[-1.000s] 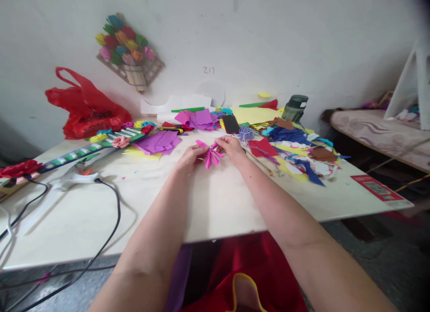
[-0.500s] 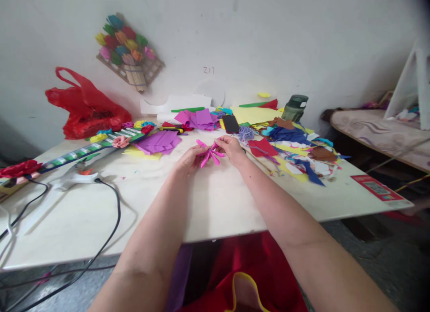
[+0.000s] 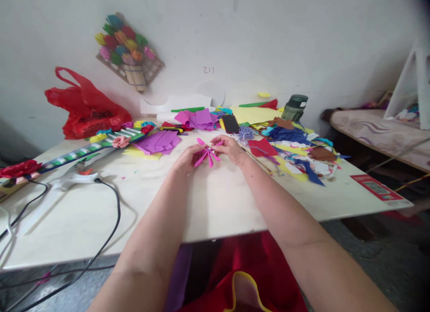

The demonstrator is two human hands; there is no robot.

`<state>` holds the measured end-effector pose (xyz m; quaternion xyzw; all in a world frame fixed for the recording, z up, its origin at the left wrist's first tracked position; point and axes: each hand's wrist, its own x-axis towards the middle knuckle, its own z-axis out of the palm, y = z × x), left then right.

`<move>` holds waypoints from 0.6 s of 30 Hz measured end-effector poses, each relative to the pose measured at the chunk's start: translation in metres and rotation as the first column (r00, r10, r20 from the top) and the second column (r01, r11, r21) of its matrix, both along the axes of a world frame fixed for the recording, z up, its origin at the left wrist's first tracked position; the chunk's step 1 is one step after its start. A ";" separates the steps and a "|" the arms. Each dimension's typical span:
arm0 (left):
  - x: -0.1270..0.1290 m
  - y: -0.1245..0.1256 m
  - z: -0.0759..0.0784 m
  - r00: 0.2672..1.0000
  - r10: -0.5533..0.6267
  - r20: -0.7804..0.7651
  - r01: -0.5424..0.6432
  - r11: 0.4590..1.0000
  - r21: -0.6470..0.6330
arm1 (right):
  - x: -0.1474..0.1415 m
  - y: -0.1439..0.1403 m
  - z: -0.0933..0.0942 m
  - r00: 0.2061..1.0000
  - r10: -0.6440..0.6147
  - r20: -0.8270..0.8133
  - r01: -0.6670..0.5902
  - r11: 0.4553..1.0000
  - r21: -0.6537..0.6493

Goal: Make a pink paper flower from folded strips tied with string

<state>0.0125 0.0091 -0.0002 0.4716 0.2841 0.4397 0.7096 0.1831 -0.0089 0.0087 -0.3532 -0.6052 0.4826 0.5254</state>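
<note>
A bright pink paper flower [image 3: 210, 156] with narrow, separate petals is held up between my two hands above the white table [image 3: 221, 200]. My left hand [image 3: 190, 158] is closed on its left side, the fingers partly hidden behind the petals. On the other side, my right hand [image 3: 230, 149] pinches the flower at a right-hand petal with thumb and forefinger. The underside of the flower is out of sight.
On the left lie a glue gun [image 3: 75, 179] with a black cord and a strip decorated with paper flowers [image 3: 90, 146]. Behind stands a red plastic bag [image 3: 87, 110]. Paper scraps [image 3: 289, 137], a phone [image 3: 230, 123] and a green bottle [image 3: 294, 108] occupy the right.
The flower has turned slightly, and its petals point in somewhat different directions. My right fingers have shifted a little on it; both hands stay in nearly the same place.
</note>
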 end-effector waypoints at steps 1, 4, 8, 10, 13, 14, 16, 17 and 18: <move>0.000 0.001 0.000 1.000 -0.002 0.012 0.003 1.000 -0.008 | 0.000 0.000 0.000 1.000 0.001 0.018 -0.001 1.000 0.008; -0.001 0.001 0.000 0.999 -0.013 0.047 0.014 1.000 -0.012 | 0.000 0.000 0.001 0.998 0.001 0.055 -0.003 0.999 0.040; -0.001 0.000 0.000 0.999 -0.036 0.041 0.036 0.999 0.004 | 0.001 0.000 0.002 0.990 -0.040 0.137 0.028 0.996 0.084; -0.001 0.000 0.000 0.999 -0.041 0.025 0.041 0.999 0.004 | 0.001 0.001 0.002 0.978 -0.070 0.196 0.046 0.992 0.121; -0.001 0.000 -0.001 0.999 -0.036 0.005 0.036 0.999 0.002 | 0.001 0.005 -0.001 0.944 -0.136 0.302 0.064 0.969 0.237; -0.002 0.001 -0.001 0.999 -0.034 0.001 0.034 0.999 0.001 | 0.001 0.007 -0.002 0.927 -0.169 0.335 0.065 0.952 0.300; -0.002 0.002 -0.002 1.000 -0.030 -0.005 0.030 1.000 0.000 | 0.002 0.010 -0.004 0.890 -0.238 0.389 0.053 0.901 0.430; -0.001 0.002 -0.002 1.000 -0.028 -0.010 0.028 1.000 0.001 | 0.002 0.011 -0.004 0.872 -0.267 0.411 0.042 0.877 0.479; -0.001 0.002 -0.003 1.000 -0.026 -0.017 0.026 1.000 0.002 | 0.002 0.011 -0.004 0.853 -0.290 0.434 0.031 0.859 0.512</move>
